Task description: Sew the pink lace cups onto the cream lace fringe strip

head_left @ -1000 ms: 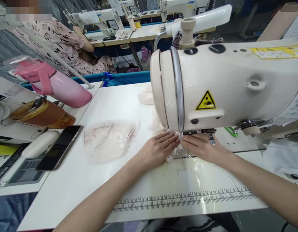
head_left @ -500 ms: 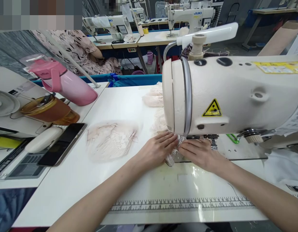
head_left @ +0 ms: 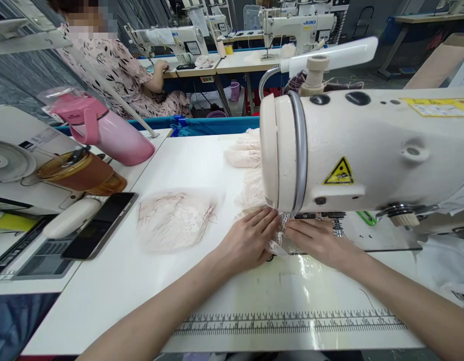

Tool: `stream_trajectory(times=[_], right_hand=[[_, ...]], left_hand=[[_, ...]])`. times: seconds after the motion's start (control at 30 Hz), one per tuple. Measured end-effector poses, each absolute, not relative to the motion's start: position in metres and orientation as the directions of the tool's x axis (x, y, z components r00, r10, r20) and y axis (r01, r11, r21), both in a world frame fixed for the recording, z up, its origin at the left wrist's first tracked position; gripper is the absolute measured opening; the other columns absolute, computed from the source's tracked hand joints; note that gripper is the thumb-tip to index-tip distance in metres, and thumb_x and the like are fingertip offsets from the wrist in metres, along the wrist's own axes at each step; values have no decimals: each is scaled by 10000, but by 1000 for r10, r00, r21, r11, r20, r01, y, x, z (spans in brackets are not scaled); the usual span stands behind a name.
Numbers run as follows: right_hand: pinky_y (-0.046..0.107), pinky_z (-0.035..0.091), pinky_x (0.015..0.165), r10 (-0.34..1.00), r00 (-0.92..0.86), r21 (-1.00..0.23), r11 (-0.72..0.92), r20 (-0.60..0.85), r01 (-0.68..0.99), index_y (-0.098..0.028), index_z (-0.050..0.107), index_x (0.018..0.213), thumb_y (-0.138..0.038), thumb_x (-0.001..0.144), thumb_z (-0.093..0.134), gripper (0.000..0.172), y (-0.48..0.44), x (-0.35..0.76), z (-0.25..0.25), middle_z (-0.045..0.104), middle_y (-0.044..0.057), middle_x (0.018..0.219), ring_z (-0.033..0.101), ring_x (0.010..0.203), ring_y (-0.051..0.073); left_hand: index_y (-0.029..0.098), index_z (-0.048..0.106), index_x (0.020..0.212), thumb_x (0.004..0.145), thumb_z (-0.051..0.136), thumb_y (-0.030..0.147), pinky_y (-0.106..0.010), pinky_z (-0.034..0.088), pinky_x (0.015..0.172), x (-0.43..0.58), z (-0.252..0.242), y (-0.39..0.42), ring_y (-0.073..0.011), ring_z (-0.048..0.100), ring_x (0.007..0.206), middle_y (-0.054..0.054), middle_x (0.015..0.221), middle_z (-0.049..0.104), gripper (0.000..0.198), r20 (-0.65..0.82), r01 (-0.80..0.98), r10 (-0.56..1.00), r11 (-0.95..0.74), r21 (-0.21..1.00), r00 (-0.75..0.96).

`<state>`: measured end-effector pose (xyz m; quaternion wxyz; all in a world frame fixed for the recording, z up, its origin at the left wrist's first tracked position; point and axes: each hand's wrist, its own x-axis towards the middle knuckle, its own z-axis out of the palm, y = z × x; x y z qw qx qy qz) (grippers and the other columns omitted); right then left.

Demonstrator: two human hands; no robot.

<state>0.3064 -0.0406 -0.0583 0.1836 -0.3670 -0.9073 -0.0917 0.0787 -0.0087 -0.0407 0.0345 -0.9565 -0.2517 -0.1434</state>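
A strip of pale pink lace fabric runs under the head of the sewing machine. My left hand is closed on the near part of the lace, left of the needle area, its thumb hidden below. A small dark loop shows under that palm; I cannot make out what it belongs to. From the right, my right hand has its fingers pressed together at the lace edge, fingertips partly under the machine head. More gathered lace lies beyond my left hand. The needle is hidden.
A translucent piece of lace lies on the white table at left. A phone, an amber cup and a pink bottle stand or lie further left. A printed ruler lines the front edge. Another person sits beyond.
The view has shifted slightly. The lace end near my left palm sits differently, and a dark loop now shows below it. The other person's hand has come into view on the far table.
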Motion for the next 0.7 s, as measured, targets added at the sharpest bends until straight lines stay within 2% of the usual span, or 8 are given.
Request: stream_trajectory(times=[0.1,0.3,0.43,0.53,0.6,0.7], right_hand=[[296,468,848,622,-687,80,717,376,693,-235,612,1109,-73,907,434,315,-40,310,-63,661,20,1060,576,970,138],[292,481,835,627,-653,46,706,425,707,-243,611,1151,-91,901,473,323,-39,314,-71,670,26,1103,612,970,141],[287,482,816,622,-656,141,671,428,728,-227,632,1088,-96,892,495,272,-39,313,-67,680,16,1102,629,914,136],[298,488,741,615,-632,203,622,471,756,-237,635,1076,-130,883,527,246,-39,312,-57,687,-8,1105,641,838,142],[302,494,696,632,-624,173,626,459,761,-247,641,1079,-154,889,523,242,-40,312,-50,693,-12,1099,649,809,149],[286,513,669,671,-626,84,653,397,753,-271,634,1134,-171,911,493,281,-40,314,-44,691,-8,1103,655,864,154]], left_hand=[[39,564,1218,804,454,196,-453,465,1023,80,-42,-11,-303,539,1222,-184,1252,606,456,286,505,484,-863,2,827],[73,543,1249,845,456,244,-467,446,1033,84,-42,-16,-312,515,1245,-170,1263,599,447,262,536,512,-844,-26,818],[86,540,1254,868,453,286,-453,450,1023,85,-43,-18,-301,535,1224,-160,1242,614,444,267,550,517,-833,-60,813],[87,550,1247,867,464,279,-465,456,1008,85,-43,-19,-307,544,1213,-170,1237,615,434,274,549,518,-834,-47,810],[92,548,1257,875,465,268,-474,458,1000,84,-42,-19,-309,548,1206,-174,1240,613,430,282,549,520,-836,-27,806],[112,542,1278,895,450,274,-476,462,994,84,-42,-19,-300,559,1192,-162,1250,610,425,286,553,529,-833,-6,799]])
